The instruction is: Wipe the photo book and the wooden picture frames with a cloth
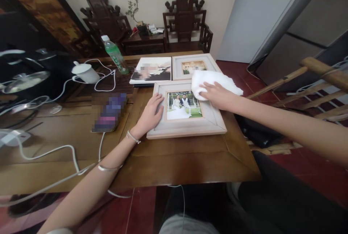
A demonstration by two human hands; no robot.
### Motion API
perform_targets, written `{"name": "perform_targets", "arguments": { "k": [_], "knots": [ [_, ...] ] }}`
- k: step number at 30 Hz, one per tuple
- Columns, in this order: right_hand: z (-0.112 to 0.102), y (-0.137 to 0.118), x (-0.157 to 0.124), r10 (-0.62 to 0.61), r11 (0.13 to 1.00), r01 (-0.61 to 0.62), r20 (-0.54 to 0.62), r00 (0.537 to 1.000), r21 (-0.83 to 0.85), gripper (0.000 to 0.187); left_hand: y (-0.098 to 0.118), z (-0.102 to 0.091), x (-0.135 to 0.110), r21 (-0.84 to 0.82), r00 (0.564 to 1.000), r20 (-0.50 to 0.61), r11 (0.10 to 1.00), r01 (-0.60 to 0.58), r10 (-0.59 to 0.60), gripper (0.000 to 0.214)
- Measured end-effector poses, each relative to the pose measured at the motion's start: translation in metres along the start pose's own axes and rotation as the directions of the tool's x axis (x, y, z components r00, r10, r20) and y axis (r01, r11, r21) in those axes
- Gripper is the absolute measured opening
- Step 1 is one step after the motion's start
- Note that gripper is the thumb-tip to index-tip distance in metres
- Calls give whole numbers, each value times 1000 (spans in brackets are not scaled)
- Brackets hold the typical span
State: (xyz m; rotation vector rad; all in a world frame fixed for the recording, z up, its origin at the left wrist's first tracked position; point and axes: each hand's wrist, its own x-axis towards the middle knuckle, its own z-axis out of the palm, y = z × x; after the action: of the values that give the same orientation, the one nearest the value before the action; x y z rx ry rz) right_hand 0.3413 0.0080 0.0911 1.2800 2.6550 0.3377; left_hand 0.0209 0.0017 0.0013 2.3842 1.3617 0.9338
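Observation:
A light wooden picture frame lies face up near the table's right end, with a photo of two people in its middle. My left hand rests on the frame's left border, fingers laid over the top face and slightly apart. Bunched under my right hand is a white cloth, pressed against the frame's upper right part. The cloth hides that corner and part of a second pale frame behind. Left of that second frame lies a white-edged photo panel.
On the wooden table stand a green-labelled bottle and a white lidded cup. A phone lies left of my left forearm, with white cables around it. A wooden chair is at the right.

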Motion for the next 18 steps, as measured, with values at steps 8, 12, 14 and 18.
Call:
{"name": "perform_targets", "arguments": {
  "k": [8,12,14,18],
  "knots": [
    [-18,-56,-51,-44,997,42,29,999,61,54,0,3,0,-24,999,-45,999,25,-26,41],
    [-47,-86,-82,-91,974,71,83,992,215,49,0,4,0,-28,998,-53,999,22,-24,40],
    [-59,-97,-88,-133,951,96,110,985,292,48,0,4,0,-16,999,-47,1000,18,-19,40],
    [-65,-108,-78,-175,919,126,101,979,373,49,-1,1,0,23,1000,-5,1000,2,-2,42]
  ]
}}
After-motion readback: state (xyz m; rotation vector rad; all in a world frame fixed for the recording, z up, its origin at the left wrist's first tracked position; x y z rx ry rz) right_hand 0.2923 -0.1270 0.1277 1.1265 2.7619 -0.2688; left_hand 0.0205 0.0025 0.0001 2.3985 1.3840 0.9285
